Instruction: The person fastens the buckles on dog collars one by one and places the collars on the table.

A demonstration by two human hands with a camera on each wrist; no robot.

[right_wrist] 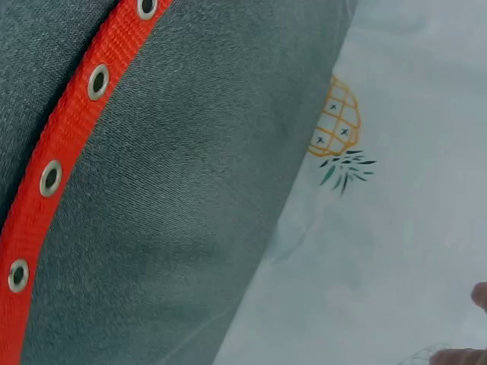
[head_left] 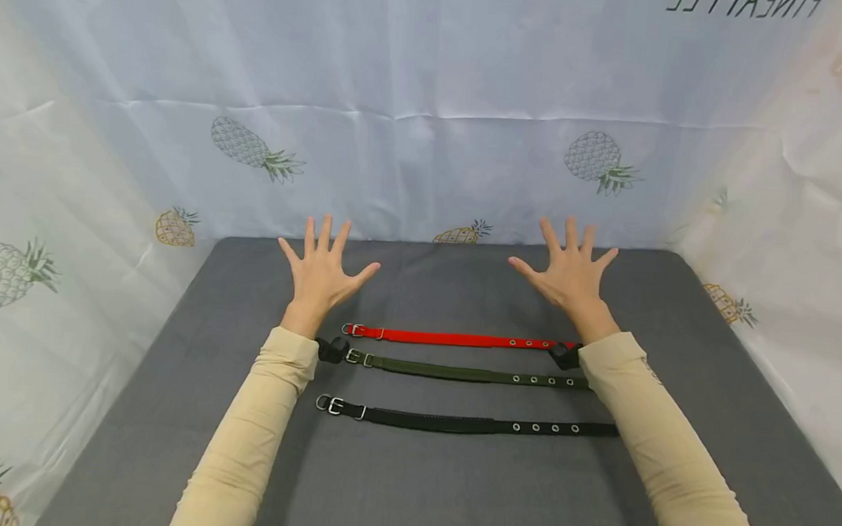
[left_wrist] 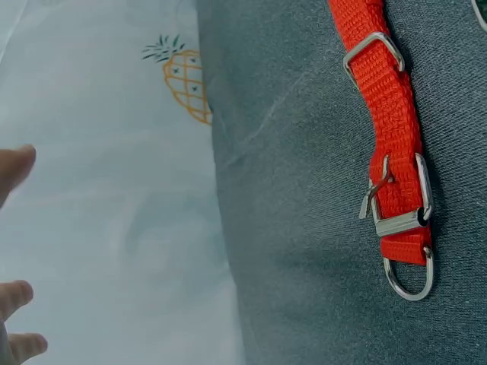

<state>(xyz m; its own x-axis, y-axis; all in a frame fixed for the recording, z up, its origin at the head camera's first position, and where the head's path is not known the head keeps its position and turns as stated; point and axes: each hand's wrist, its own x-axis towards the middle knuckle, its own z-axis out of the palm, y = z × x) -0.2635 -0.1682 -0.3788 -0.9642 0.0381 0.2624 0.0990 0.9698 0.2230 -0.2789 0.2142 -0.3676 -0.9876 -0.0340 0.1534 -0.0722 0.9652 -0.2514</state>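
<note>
Three buckle collars lie stretched out crosswise on the grey table. Farthest back is the red collar (head_left: 445,339), with an olive green collar (head_left: 443,370) in front of it and a black collar (head_left: 439,422) nearest. Metal buckles and D-rings sit at their left ends, eyelets towards the right. My left hand (head_left: 317,278) is held beyond the red collar's buckle end, fingers spread, holding nothing. Likewise spread and holding nothing, my right hand (head_left: 570,275) is beyond its eyelet end. The right forearm hides the collars' right tips. The left wrist view shows the red collar's buckle (left_wrist: 399,220) closely.
A grey cloth-covered table (head_left: 449,493) has its far edge against a white curtain (head_left: 413,165) printed with pineapples. More of this fabric hangs at the left and right sides. Small black wrist devices (head_left: 333,350) show at both cuffs.
</note>
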